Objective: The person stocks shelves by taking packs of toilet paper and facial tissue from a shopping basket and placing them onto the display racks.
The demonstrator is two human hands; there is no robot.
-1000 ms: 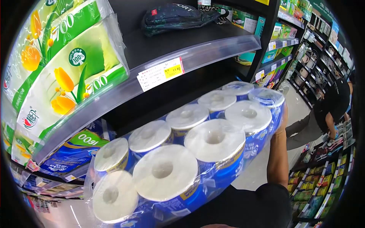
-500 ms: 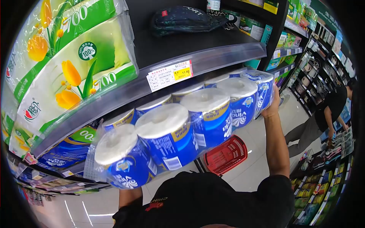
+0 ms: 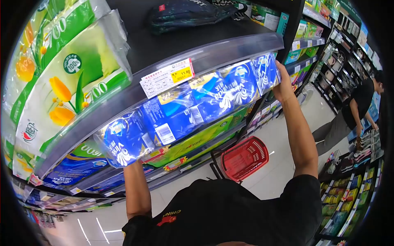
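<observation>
A long plastic-wrapped pack of blue toilet rolls (image 3: 193,106) lies along the shelf front, just under the price label (image 3: 167,78). My right hand (image 3: 284,83) holds its far right end, thumb and fingers around the corner. At the pack's lower left end is my left hand (image 3: 133,165), mostly hidden beneath the wrap, so its fingers do not show. White tops of the rolls are out of sight under the shelf edge.
Large green and white tissue packs (image 3: 67,82) stand on the upper left shelf. A dark bag (image 3: 188,16) lies on the black shelf. On the floor sits a red basket (image 3: 245,159). Another person (image 3: 353,110) bends at the shelves on the right.
Both hands have pushed the pack up and forward, away from my body and into the space under the shelf edge. More of the lower shelves and my left forearm now shows.
</observation>
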